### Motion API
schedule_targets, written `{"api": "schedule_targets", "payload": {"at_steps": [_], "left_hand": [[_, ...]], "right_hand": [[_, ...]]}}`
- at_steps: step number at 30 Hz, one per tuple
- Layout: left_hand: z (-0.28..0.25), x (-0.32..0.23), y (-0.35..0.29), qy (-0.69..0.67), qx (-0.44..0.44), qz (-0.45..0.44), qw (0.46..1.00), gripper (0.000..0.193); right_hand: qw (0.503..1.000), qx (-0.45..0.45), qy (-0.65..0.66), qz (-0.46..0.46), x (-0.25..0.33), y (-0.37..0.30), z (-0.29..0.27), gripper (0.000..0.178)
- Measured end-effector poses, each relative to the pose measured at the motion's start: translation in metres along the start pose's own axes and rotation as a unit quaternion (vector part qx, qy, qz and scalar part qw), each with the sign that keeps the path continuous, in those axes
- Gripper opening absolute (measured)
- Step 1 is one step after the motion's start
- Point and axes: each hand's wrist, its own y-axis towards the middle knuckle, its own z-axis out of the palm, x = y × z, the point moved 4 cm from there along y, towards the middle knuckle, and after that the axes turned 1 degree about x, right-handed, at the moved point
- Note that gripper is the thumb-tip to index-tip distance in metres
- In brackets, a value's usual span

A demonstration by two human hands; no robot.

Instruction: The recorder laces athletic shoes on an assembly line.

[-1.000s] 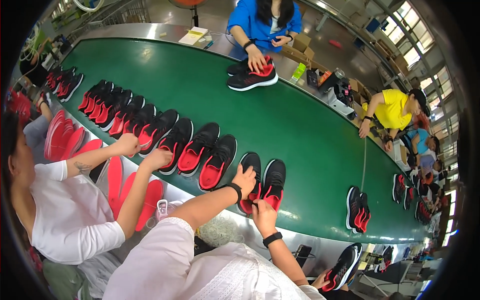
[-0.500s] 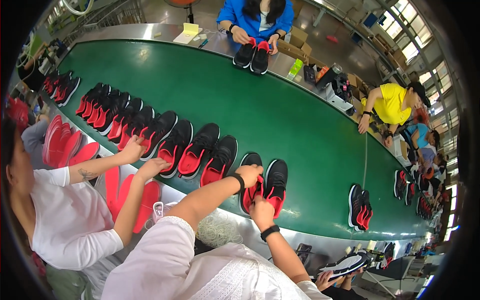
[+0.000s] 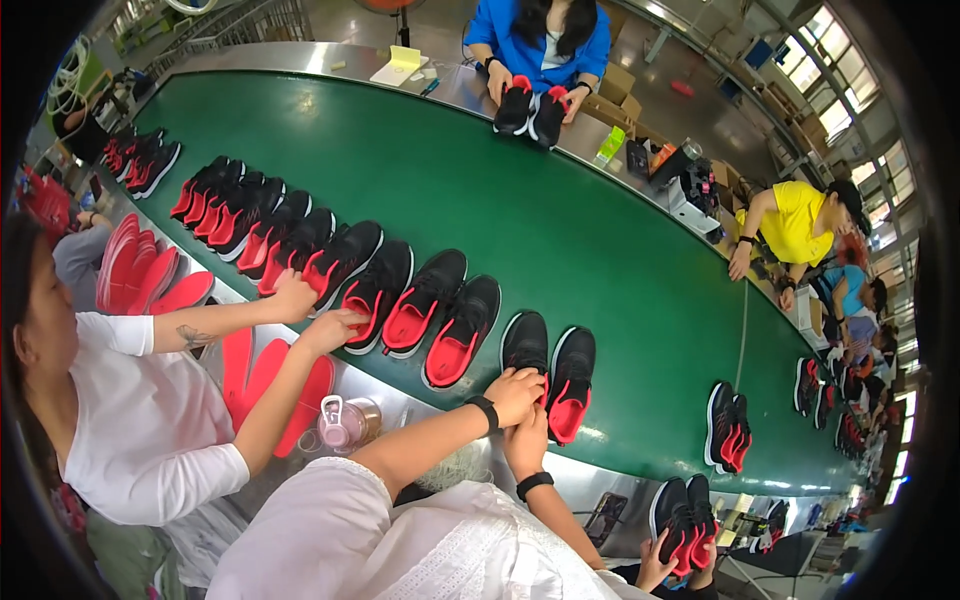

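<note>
Directly ahead of me on the green conveyor belt lies a pair of black sneakers with red lining, toes pointing away. My left hand [image 3: 517,397] is closed over the heel opening of the left sneaker [image 3: 525,340], fingers bent at its collar. Just below it, my right hand [image 3: 526,442] grips the back of the same shoe, and the two hands touch. They cover most of that shoe's heel and red inside. Close beside them on the right rests the other sneaker [image 3: 573,372], untouched, its red lining showing.
A row of black-and-red sneakers [image 3: 462,335] runs leftward along the green belt [image 3: 640,270]. At my left a co-worker's hands [image 3: 335,328] reach into shoes, near red insoles [image 3: 270,385] and a pink bottle [image 3: 345,424]. Another pair [image 3: 727,428] sits right. Co-workers hold sneakers across [image 3: 530,112] and at lower right [image 3: 685,520].
My left hand has moved down from the left sneaker's tongue to its heel opening, meeting my right hand. At lower right, a co-worker's shoes have turned from sole-up to upright. The view has shifted slightly.
</note>
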Motion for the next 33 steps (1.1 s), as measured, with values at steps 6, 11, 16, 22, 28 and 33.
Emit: {"api": "schedule_targets", "payload": {"at_steps": [6, 11, 16, 22, 28, 33], "left_hand": [[-0.023, 0.025, -0.029, -0.119, -0.15, -0.157, 0.969, 0.031], [-0.037, 0.048, -0.094, -0.044, -0.255, -0.225, 0.939, 0.032], [-0.024, 0.077, -0.123, 0.027, -0.013, -0.356, 0.934, 0.035], [0.006, 0.096, -0.099, 0.035, 0.028, -0.234, 0.971, 0.034], [0.008, 0.079, -0.076, -0.019, 0.017, -0.215, 0.976, 0.038], [0.012, 0.095, -0.095, -0.017, -0.011, -0.177, 0.984, 0.042]], "right_hand": [[0.995, 0.085, -0.05, -0.017, -0.006, 0.005, 0.011, 0.036], [0.973, 0.222, 0.041, 0.049, -0.01, 0.018, 0.026, 0.047], [0.969, 0.199, -0.145, -0.02, 0.02, 0.018, -0.006, 0.026], [0.923, -0.017, 0.225, -0.31, 0.186, 0.064, -0.252, 0.016], [0.948, -0.081, 0.257, -0.171, 0.181, 0.019, -0.278, 0.014], [0.958, -0.076, 0.249, -0.121, 0.189, 0.015, -0.277, 0.013]]}}
